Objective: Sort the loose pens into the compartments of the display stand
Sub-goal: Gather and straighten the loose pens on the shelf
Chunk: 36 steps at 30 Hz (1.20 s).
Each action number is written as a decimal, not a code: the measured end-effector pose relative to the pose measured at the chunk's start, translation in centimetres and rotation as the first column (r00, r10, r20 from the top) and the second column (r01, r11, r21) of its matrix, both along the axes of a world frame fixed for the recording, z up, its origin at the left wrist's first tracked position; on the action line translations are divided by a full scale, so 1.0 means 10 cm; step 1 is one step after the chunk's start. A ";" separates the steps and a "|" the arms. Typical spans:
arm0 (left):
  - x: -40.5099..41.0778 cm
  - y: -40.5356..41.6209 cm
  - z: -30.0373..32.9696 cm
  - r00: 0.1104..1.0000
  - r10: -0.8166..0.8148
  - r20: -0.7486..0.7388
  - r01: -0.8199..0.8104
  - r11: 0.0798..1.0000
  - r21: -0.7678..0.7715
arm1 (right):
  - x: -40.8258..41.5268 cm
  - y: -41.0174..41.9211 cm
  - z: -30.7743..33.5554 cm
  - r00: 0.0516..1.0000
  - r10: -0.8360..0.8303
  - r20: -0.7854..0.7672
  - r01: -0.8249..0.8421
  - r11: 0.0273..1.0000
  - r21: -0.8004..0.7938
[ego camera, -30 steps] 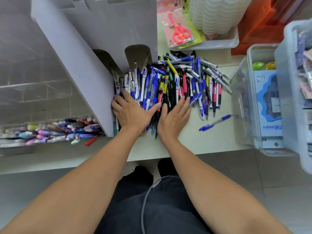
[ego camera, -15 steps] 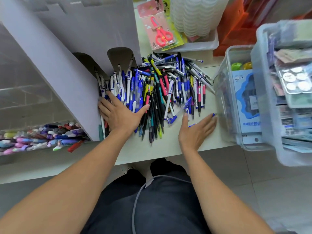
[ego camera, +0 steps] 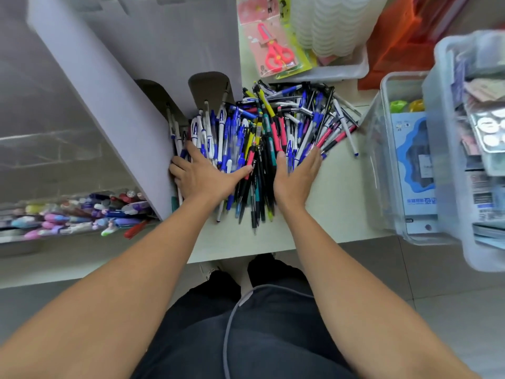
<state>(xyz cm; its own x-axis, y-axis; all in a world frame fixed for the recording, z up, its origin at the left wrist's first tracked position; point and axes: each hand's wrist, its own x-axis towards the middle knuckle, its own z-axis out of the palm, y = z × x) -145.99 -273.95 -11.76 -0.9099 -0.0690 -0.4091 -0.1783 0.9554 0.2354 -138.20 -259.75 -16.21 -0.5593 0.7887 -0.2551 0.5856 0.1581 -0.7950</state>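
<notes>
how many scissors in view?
1. The red-handled scissors sit in pink packaging at the top, leaning on the white tray behind the pen pile. More may be hidden in the bins on the right.

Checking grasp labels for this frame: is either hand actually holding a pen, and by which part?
Neither. The left hand and right hand lie flat with straight fingers on the pen pile, pressing it; nothing is gripped.

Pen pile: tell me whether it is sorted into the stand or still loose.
Mostly loose. The pen pile lies heaped on the table beside the stand, with both hands flat on it.
</notes>
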 end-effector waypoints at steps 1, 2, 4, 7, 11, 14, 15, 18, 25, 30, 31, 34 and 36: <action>-0.01 -0.02 0.02 1.000 -0.018 0.014 0.018 1.000 -0.003 | 0.08 0.04 0.04 1.000 0.004 -0.010 -0.004 1.000 0.009; -0.02 -0.04 0.03 0.999 -0.040 0.026 0.040 0.999 -0.013 | 0.19 0.05 0.05 1.000 -0.015 -0.008 0.015 1.000 0.022; -0.03 -0.05 0.04 0.997 -0.066 0.044 0.068 0.997 -0.037 | 0.42 -0.05 0.04 0.993 -0.119 0.022 0.119 0.993 -0.005; -0.05 -0.03 0.02 0.997 -0.037 0.070 0.037 0.999 0.005 | 0.59 -0.42 -0.06 0.981 -0.191 0.033 0.192 0.981 -0.015; -0.09 -0.04 0.02 0.991 0.025 0.128 -0.038 0.994 0.098 | 0.20 -0.73 -0.14 0.979 -0.206 -0.003 0.206 0.978 0.027; -0.13 -0.03 0.06 0.988 0.035 0.151 -0.051 0.993 0.105 | -0.13 -0.79 -0.10 0.942 -0.329 -0.062 0.327 0.944 -0.041; -0.14 -0.04 0.07 0.986 0.037 0.161 -0.055 0.993 0.107 | -0.20 -0.80 -0.09 0.930 -0.358 -0.081 0.354 0.934 -0.055; -0.14 -0.07 0.08 0.985 0.016 0.173 -0.038 0.992 0.123 | -0.30 -0.77 -0.08 0.925 -0.363 -0.112 0.356 0.931 -0.081; -0.21 -0.20 0.11 0.972 0.002 0.233 -0.074 0.952 0.299 | 0.54 -0.47 0.07 0.977 0.212 0.016 -0.212 0.977 0.036; -0.20 -0.37 0.02 0.971 0.013 0.238 -0.120 0.890 0.440 | 0.76 -0.52 -0.26 0.752 0.551 0.362 -0.656 0.676 0.334; -0.17 -0.39 0.02 0.969 0.018 0.245 -0.135 0.873 0.468 | 0.70 -0.53 -0.30 0.740 0.540 0.402 -0.669 0.652 0.356; -0.06 -0.45 -0.02 0.963 0.034 0.268 -0.178 0.826 0.535 | 0.48 -0.53 -0.32 0.761 0.489 0.426 -0.641 0.670 0.375; 0.03 -0.50 -0.02 0.971 0.021 0.239 -0.158 0.806 0.571 | 0.42 -0.53 -0.29 0.772 0.489 0.406 -0.630 0.676 0.383</action>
